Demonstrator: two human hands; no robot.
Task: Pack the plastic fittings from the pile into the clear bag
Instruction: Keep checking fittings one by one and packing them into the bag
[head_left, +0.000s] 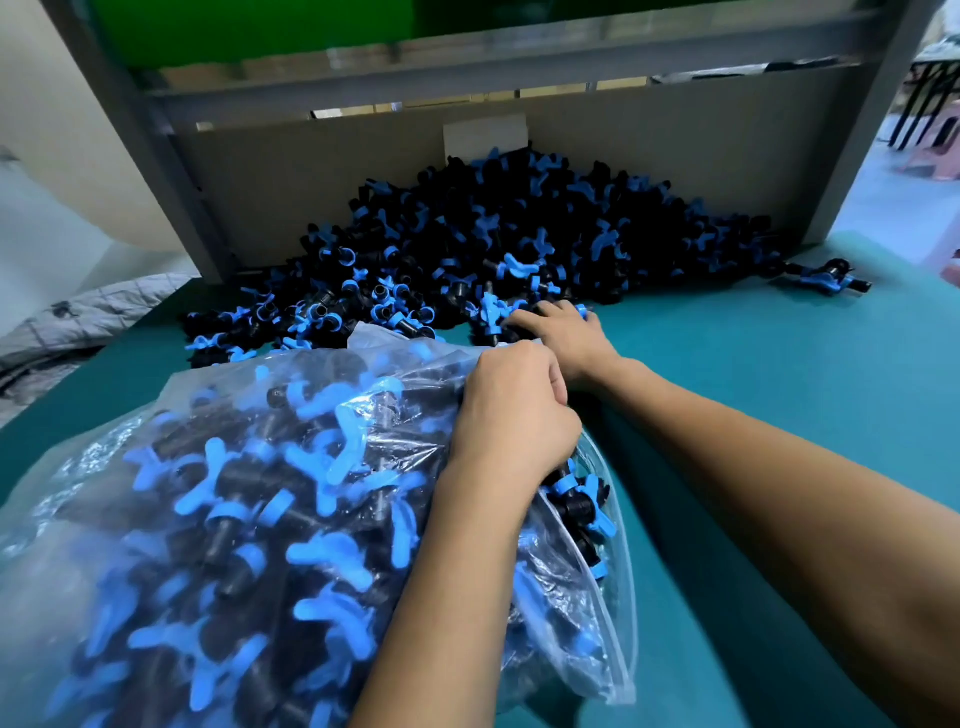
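A big pile of black and blue plastic fittings (493, 244) lies against the back board on the green table. A clear bag (218, 519), stuffed with the same fittings, lies in front at the left. My left hand (511, 410) grips the bag's upper edge with curled fingers. Just beyond it, my right hand (563, 327) reaches into the near edge of the pile, its fingers curled over fittings there. What the right fingers hold is partly hidden.
One stray fitting (826, 278) lies apart at the right on the green table (753, 364). A grey frame with a cardboard back board (332, 171) closes off the rear. A grey quilted cloth (88, 312) lies beyond the left edge.
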